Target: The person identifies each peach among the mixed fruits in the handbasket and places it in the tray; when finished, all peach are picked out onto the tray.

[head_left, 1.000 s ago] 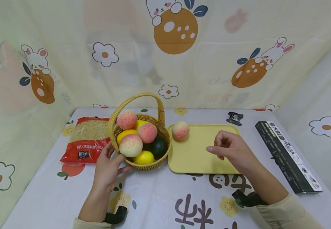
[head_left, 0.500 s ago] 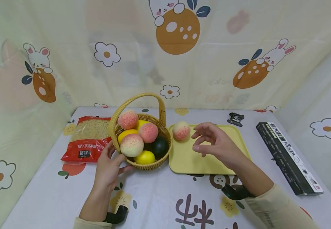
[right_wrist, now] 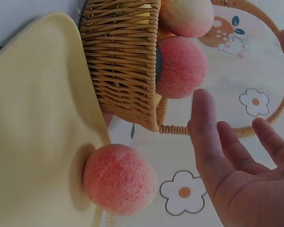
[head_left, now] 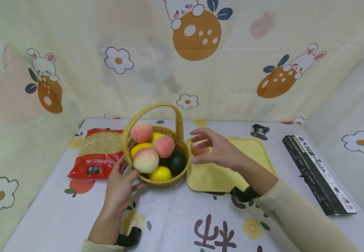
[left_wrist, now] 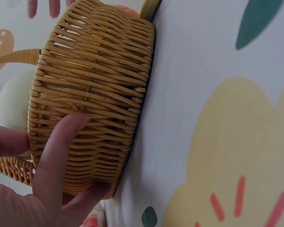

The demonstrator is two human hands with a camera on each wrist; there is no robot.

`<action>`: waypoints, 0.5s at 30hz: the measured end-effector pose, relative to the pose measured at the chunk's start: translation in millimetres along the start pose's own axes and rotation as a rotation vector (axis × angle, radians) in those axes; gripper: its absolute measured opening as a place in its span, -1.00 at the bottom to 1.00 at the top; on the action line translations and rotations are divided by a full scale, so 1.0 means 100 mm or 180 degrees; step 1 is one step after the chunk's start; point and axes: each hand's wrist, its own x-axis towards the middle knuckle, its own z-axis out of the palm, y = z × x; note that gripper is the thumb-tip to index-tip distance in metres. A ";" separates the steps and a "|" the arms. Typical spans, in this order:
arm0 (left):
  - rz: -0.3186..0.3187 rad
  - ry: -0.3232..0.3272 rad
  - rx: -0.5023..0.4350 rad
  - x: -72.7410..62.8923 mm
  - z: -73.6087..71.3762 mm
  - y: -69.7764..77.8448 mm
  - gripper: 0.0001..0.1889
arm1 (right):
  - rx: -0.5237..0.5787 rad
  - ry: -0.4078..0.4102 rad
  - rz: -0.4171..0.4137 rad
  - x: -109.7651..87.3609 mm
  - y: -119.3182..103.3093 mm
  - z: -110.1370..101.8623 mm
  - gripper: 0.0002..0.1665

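Observation:
My left hand (head_left: 118,190) holds the wicker basket (left_wrist: 99,85) at its near left side, thumb pressed on the outer weave and another finger at the rim. Inside lie several toy fruits: pink-and-cream peaches (head_left: 145,160), yellow fruits such as the front one (head_left: 160,173), and a dark green one (head_left: 177,161). One more peach (right_wrist: 120,179) sits on the yellow tray (head_left: 215,180), near its far left corner. Over that peach my right hand (head_left: 218,150) reaches with fingers spread and partly hides it in the head view. A space shows between hand and peach in the right wrist view.
Left of the basket lies a red-and-clear bag of pasta (head_left: 95,164). A long black-and-white pasta box (head_left: 319,175) rests at the right. Behind the tray is a small black packet (head_left: 259,132). A printed curtain (head_left: 150,77) closes off the back.
My right hand has moved left across the tray to the peach, and its fingers have spread from a loose curl. The left hand stays on the basket.

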 end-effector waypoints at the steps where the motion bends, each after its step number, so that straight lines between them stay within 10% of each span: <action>1: 0.0004 -0.0002 -0.0006 0.00 0.00 0.00 -0.07 | -0.0001 -0.0037 0.0014 0.03 -0.01 0.01 -0.03; 15: -0.0011 0.0020 -0.0036 0.00 0.01 0.01 -0.07 | -0.0230 -0.0309 0.0027 0.41 -0.14 0.17 0.08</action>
